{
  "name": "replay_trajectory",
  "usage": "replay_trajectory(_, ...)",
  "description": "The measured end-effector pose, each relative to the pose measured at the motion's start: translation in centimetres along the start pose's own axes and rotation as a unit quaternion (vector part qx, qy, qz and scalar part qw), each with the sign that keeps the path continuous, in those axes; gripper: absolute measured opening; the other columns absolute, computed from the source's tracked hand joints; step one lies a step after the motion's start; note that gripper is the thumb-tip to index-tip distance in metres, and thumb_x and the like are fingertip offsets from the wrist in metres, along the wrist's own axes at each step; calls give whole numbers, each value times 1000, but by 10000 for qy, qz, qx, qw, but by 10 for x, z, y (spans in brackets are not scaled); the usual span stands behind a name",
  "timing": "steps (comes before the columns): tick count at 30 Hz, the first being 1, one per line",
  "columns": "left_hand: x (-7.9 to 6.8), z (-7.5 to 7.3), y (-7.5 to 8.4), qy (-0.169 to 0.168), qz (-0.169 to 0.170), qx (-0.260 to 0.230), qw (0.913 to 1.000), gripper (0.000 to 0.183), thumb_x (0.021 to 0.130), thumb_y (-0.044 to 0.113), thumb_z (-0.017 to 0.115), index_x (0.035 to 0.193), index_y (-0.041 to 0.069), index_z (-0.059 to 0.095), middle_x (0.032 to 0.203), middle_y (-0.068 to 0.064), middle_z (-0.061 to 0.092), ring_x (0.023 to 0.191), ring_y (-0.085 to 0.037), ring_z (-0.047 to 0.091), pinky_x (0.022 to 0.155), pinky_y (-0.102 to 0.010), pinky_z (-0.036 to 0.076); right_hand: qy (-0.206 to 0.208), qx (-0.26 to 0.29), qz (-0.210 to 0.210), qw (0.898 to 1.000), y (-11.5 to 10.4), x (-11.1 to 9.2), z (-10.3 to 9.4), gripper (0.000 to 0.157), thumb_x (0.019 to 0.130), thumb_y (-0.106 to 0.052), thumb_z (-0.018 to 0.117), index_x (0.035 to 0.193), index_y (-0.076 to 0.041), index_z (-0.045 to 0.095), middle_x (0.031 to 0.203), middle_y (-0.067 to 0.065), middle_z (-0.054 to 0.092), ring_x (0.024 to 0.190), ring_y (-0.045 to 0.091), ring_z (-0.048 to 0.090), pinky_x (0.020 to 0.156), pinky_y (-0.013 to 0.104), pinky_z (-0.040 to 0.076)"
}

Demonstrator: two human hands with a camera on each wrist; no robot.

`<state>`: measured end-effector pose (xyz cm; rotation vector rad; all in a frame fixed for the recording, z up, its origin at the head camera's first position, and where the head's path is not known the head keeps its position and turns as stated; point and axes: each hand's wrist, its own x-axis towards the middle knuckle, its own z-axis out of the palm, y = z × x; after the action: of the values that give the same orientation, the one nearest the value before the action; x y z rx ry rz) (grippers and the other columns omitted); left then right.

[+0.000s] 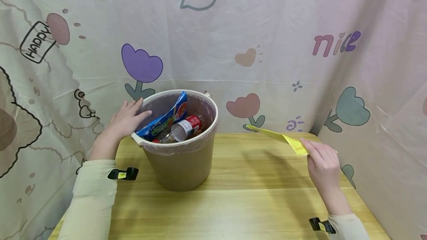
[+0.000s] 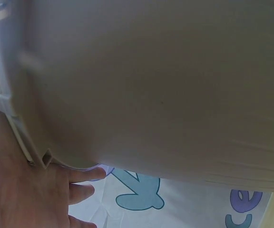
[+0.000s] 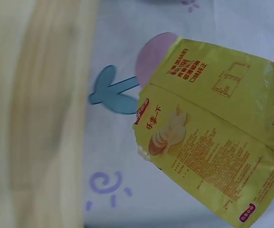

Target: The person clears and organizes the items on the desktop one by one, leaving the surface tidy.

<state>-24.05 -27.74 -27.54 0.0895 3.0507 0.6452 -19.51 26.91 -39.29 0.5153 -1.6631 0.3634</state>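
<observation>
A brown trash bin (image 1: 181,162) with a pale rim and a clear liner stands on the table. In it lie a blue snack packet (image 1: 166,119) and a plastic bottle (image 1: 188,127) with a red and white label. My left hand (image 1: 125,121) rests on the bin's left rim, fingers extended and thumb over the inside edge. On the right, my right hand (image 1: 323,162) pinches a yellow chip bag (image 1: 283,138) by one end, above the table. The right wrist view shows the flat printed back of the chip bag (image 3: 213,128).
The wooden table (image 1: 240,203) reaches back to a patterned cloth curtain (image 1: 280,17) that hangs behind it and along both sides. A small black device (image 1: 123,174) is strapped to the left wrist, another (image 1: 321,226) to the right.
</observation>
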Motion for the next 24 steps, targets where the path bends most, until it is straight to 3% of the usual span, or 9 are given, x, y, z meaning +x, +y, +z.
replay_trajectory(11, 1, 1, 1, 71, -27, -27, 10000, 82, 99, 62, 26, 157, 9, 1, 160, -29, -2, 146, -49, -14, 110, -76, -2, 550, 331, 137, 9978, -14, 46, 17, 29, 79, 19, 60, 95, 0, 76, 85, 20, 73, 72, 41, 61, 66, 51, 43)
replay_trajectory(24, 1, 0, 1, 64, 0, -50, 10000, 82, 99, 62, 27, 157, 9, 2, 160, -30, -2, 147, -49, -14, 110, -75, -2, 1062, 559, 115, 9927, -29, 81, 33, 31, 80, 20, 58, 95, -1, 76, 83, 20, 71, 74, 41, 61, 69, 50, 44)
